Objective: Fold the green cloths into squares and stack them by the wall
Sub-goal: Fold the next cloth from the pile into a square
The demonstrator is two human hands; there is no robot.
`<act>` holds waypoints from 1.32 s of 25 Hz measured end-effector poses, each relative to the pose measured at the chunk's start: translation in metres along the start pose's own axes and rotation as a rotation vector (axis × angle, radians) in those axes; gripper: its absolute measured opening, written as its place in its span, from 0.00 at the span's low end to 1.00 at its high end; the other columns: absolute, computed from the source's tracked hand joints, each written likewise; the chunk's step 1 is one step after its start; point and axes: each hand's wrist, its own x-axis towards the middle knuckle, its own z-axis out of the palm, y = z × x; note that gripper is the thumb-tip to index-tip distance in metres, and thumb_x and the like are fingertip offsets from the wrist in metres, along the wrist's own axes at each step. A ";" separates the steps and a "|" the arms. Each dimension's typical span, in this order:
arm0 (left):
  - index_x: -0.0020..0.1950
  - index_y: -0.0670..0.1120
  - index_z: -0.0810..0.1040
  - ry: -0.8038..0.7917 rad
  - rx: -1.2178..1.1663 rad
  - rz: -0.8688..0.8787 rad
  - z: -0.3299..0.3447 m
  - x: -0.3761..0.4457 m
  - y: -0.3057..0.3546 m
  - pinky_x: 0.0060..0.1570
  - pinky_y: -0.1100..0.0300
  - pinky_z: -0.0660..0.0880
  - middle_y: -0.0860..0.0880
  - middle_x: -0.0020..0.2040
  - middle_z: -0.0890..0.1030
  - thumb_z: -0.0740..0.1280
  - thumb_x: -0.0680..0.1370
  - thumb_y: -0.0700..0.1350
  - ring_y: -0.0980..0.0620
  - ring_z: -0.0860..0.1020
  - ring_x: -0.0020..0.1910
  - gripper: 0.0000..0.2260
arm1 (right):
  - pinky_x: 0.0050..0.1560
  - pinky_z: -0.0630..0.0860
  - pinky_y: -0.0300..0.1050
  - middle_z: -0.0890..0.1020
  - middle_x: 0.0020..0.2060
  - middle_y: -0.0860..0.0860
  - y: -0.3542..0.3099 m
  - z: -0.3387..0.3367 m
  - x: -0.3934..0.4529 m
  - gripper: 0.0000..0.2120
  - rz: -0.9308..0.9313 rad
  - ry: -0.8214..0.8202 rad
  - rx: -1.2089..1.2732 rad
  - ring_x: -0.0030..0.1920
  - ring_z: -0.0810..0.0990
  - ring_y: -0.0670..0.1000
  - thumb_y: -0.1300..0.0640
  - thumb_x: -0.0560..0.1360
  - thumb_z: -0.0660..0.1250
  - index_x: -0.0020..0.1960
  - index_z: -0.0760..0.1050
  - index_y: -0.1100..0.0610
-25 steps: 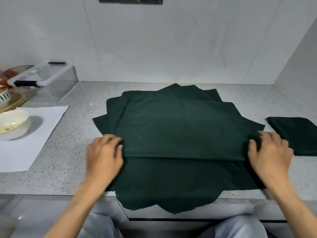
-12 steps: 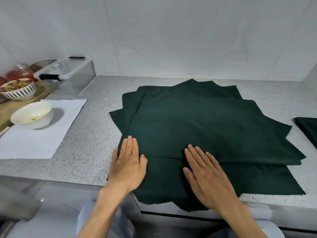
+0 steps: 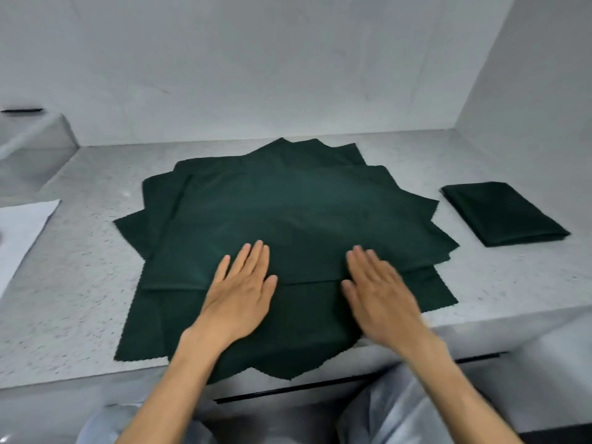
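Left hand (image 3: 241,291), right hand (image 3: 381,293) flat on folded green cloth (image 3: 301,219), no writing

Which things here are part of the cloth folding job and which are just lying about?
Job: top cloth, folded in half; cloth pile under it; folded cloth at right; left hand and right hand, flat on the top cloth's fold.

Lying about: white paper; clear box, far left.

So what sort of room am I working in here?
Probably a home kitchen: a speckled stone counter set into a corner of pale tiled walls, with a clear lidded storage box at the far left.
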 end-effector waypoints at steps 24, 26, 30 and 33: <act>0.72 0.44 0.73 0.420 -0.062 -0.341 -0.017 -0.035 -0.088 0.70 0.51 0.65 0.47 0.73 0.71 0.61 0.75 0.34 0.47 0.69 0.73 0.24 | 0.63 0.72 0.65 0.81 0.61 0.57 0.094 -0.004 0.014 0.22 0.212 0.220 0.047 0.67 0.73 0.67 0.73 0.69 0.66 0.62 0.79 0.62; 0.70 0.47 0.75 0.418 -0.074 -0.337 -0.023 -0.043 -0.099 0.65 0.50 0.71 0.49 0.72 0.73 0.61 0.75 0.33 0.46 0.73 0.69 0.25 | 0.66 0.72 0.61 0.79 0.65 0.53 0.100 -0.007 0.010 0.24 0.242 0.192 0.155 0.71 0.69 0.62 0.74 0.72 0.61 0.64 0.79 0.58; 0.64 0.51 0.80 0.372 -0.134 -0.295 -0.029 -0.067 -0.124 0.57 0.46 0.77 0.48 0.67 0.78 0.64 0.75 0.34 0.42 0.77 0.64 0.20 | 0.65 0.68 0.45 0.80 0.62 0.48 0.113 -0.019 -0.001 0.24 0.062 0.171 0.296 0.70 0.71 0.53 0.75 0.73 0.62 0.62 0.80 0.56; 0.53 0.51 0.86 0.451 -0.268 -0.253 -0.031 -0.089 -0.136 0.58 0.50 0.76 0.46 0.59 0.83 0.71 0.75 0.37 0.46 0.79 0.61 0.12 | 0.61 0.68 0.30 0.82 0.56 0.44 0.119 -0.033 -0.007 0.20 0.062 0.156 0.486 0.63 0.76 0.43 0.72 0.76 0.64 0.56 0.83 0.50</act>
